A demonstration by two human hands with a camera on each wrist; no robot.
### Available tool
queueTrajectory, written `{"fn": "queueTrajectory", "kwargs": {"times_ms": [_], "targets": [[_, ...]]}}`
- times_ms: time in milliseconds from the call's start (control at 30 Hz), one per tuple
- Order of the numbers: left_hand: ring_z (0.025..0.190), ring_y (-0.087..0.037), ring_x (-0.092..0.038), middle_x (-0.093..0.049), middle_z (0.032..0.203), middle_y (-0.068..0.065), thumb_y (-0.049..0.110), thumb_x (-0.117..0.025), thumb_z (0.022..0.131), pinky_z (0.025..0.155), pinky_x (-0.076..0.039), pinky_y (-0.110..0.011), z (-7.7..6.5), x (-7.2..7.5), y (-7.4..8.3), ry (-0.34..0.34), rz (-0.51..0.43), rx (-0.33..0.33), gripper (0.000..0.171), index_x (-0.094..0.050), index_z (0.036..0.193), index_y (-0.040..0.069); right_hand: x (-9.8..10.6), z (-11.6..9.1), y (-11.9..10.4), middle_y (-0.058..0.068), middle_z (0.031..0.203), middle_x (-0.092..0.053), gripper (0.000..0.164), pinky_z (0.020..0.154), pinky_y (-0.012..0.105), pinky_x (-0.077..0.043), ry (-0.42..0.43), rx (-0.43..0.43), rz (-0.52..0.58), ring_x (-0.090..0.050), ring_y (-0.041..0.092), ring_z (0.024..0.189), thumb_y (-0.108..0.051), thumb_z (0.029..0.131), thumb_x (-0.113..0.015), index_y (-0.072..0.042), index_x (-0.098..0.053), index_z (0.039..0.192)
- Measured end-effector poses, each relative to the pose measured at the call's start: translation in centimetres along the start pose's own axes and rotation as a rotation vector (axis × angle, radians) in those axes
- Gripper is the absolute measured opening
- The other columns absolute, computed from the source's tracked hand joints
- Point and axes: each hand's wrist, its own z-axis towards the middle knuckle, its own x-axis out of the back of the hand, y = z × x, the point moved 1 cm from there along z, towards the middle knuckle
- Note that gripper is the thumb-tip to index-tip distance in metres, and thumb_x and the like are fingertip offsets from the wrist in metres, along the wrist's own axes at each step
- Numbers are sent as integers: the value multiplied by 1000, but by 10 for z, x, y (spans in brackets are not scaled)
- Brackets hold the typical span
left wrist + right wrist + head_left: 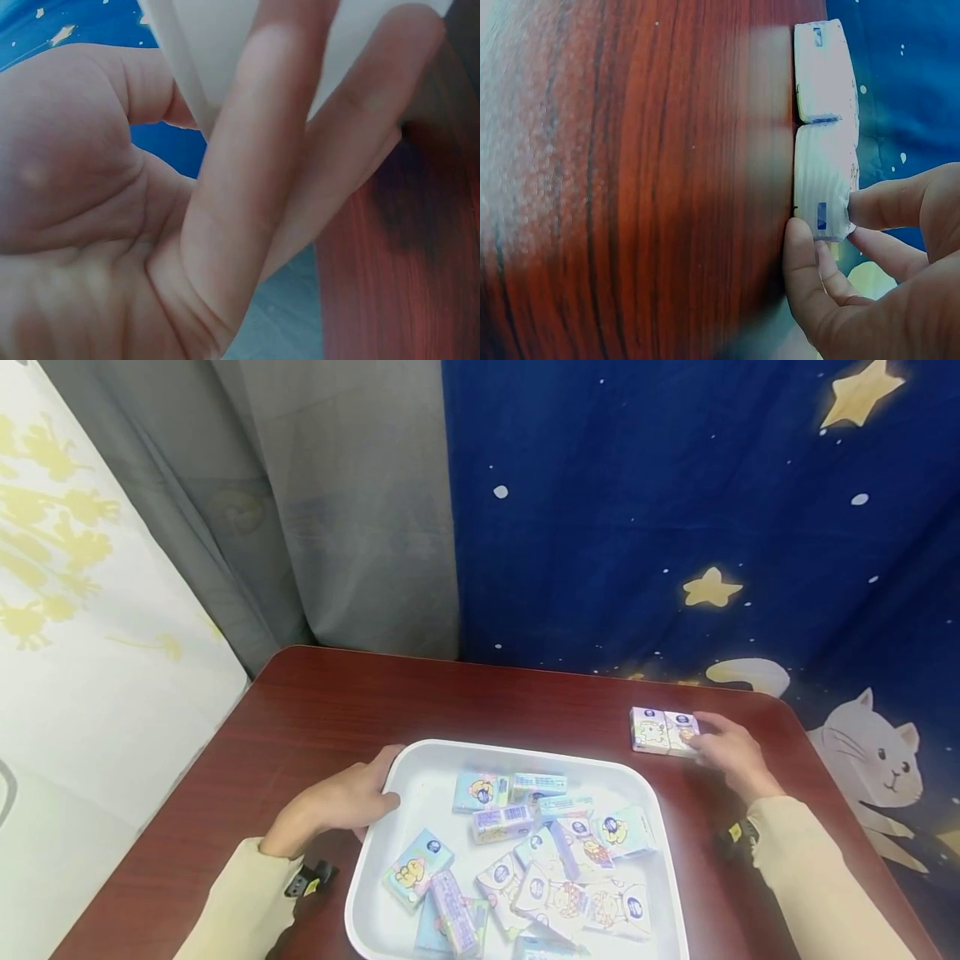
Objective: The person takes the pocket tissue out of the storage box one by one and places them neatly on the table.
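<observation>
A white plastic tray (420, 756) holds several small tissue packs, purple and light blue with cartoon prints. My left hand (345, 797) grips its left rim, thumb over the inner side and fingers outside; the left wrist view shows the fingers along the tray wall (206, 52). To the right, beyond the tray, two tissue packs lie flat side by side on the table. My right hand (731, 752) pinches the right pack (681, 732) at its outer end, thumb on top. The left pack (649, 731) sits against it, end to end in the right wrist view.
The dark red wooden table (480, 693) has rounded far corners. Behind it hang a grey curtain (360, 510) and a blue curtain (570, 527) with stars and a cat. A white patterned surface (97, 610) stands at the left.
</observation>
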Motion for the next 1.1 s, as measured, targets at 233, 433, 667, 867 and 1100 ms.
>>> {"fn": "queueTrajectory", "kwargs": {"times_ms": [233,433,667,867,1100], "targets": [[68,-25,-76,-68,96,-16,-5,-54,99,49,-63,-45,-2,1,6,-40,-7,-20,69,-24,160,5,-2,3,0,40,155,-44,72,74,22,-58,-30,-2,51,-65,34,109,-14,107,-59,1,-29,171],[67,-25,-76,-69,94,-15,-6,-55,98,49,-63,-45,-2,0,5,-42,-13,-13,71,-22,160,6,1,-3,-1,39,158,-42,74,79,22,-59,-53,1,99,-67,23,102,-20,109,-59,6,-25,169],[66,-24,-75,-69,94,-15,-5,-55,99,48,-63,-44,-2,0,2,-38,-1,-20,73,-20,161,7,6,-19,-6,38,156,-41,70,98,46,-54,2,10,41,-56,48,126,-27,110,-61,13,-33,159],[65,-23,-74,-68,92,-14,-5,-54,99,47,-62,-43,-2,1,2,-42,9,-30,73,-19,162,7,9,-41,-25,38,150,-46,59,94,44,-53,9,90,-15,-54,50,125,-23,110,-59,13,-40,153],[66,-24,-75,-68,93,-15,-5,-55,100,48,-62,-43,-2,0,3,-39,18,-20,73,-19,162,7,-3,-70,-56,37,138,-60,47,86,36,-52,7,260,-143,-61,49,118,-21,107,-67,7,-53,142]]}}
